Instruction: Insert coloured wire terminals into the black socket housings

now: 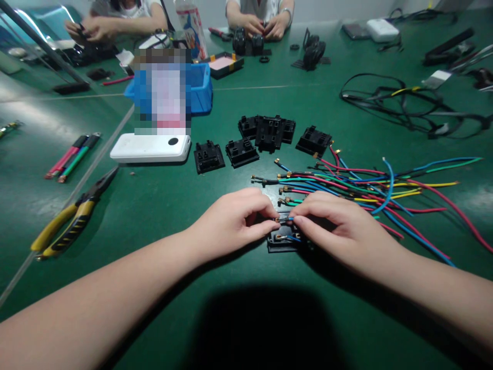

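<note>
A black plastic socket base (275,245) lies on the green table in front of me, between my hands. One blue wire (295,238) with a brass terminal runs across its near half. Above the base, a second blue wire (286,219) is stretched between my fingertips. My right hand (339,221) pinches this wire between thumb and forefinger. The thumb and forefinger of my left hand (246,218) close around its brass terminal end, at the base's left edge. My right fingers hide the right side of the base.
Colored wires with terminals (346,187) spread beyond my right hand. Several black socket bases (242,151) lie farther back. Yellow-handled pliers (77,216) and a white power bank (150,148) are on the left, a blue bin (202,90) behind. Two people work across the table.
</note>
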The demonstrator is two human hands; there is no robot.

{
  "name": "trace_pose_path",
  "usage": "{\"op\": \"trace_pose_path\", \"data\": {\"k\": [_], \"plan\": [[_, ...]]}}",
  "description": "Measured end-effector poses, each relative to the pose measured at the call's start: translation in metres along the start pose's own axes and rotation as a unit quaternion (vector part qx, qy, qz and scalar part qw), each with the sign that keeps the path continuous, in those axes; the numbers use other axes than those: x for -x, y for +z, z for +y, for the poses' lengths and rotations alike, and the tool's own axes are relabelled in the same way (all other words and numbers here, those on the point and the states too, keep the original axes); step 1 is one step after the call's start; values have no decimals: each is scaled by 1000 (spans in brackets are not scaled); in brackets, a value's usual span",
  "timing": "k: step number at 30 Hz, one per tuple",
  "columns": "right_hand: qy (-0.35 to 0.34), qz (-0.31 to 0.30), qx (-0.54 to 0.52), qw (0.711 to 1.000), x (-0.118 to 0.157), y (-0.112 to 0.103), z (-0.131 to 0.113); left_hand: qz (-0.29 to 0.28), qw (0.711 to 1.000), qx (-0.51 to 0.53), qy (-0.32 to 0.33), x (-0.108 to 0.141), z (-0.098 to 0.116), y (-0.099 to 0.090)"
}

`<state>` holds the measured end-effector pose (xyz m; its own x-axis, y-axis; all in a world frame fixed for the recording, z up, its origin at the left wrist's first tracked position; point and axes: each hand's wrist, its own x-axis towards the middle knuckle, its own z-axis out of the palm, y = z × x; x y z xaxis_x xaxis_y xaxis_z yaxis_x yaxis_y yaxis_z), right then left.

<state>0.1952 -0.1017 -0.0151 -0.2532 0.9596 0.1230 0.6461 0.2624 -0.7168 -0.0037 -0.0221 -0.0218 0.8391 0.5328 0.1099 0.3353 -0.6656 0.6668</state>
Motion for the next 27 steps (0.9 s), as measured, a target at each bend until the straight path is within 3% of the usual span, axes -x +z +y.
{"op": "trace_pose_path", "data": {"k": [15,27], "plan": [[-101,52,60,992,5,2,2,5,996,-80,28,5,-2,1],[-101,68,73,990,5,2,0,20,995,-91,36,4,-2,1]]}}
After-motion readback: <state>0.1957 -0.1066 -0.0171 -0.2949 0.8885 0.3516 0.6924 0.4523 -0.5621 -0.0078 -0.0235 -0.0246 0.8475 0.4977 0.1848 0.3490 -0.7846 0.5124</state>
